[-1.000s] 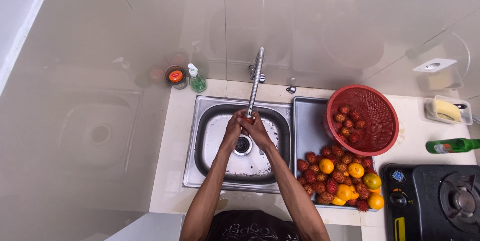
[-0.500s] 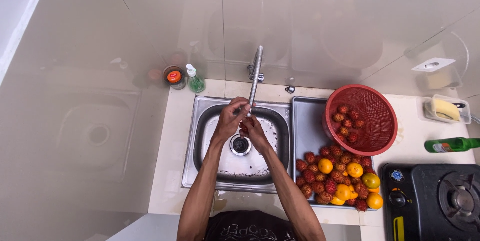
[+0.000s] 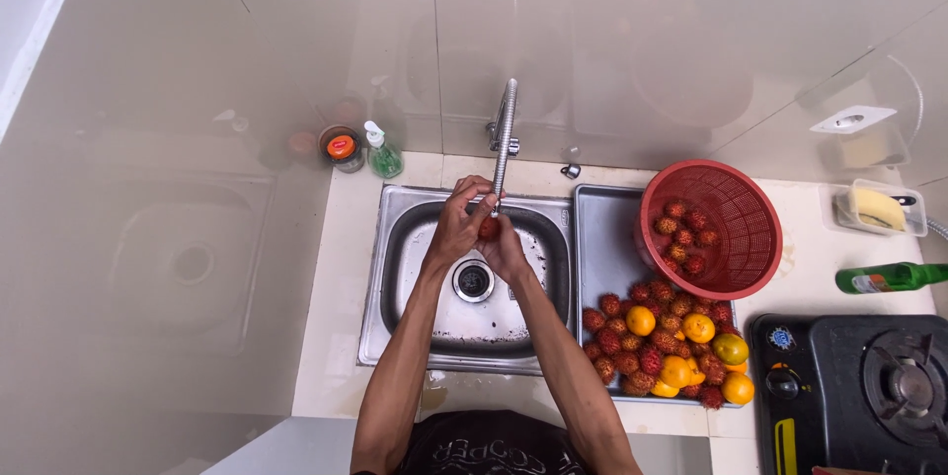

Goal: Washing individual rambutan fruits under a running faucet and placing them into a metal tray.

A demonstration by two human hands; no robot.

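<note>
You hold 1 red fruit [image 3: 489, 228] between both hands, left hand [image 3: 460, 221] and right hand [image 3: 509, 248] closed around it, under the tap [image 3: 505, 139] over the sink [image 3: 395, 277].

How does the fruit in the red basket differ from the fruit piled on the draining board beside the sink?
The red basket holds only a few red, hairy fruits, while the pile on the draining board is much larger. The basket's fruit is all red; the pile also has several oranges mixed in. The basket's fruit sits contained in a tilted basket; the pile lies loose on the metal. Both include the same red, hairy fruit.
</note>
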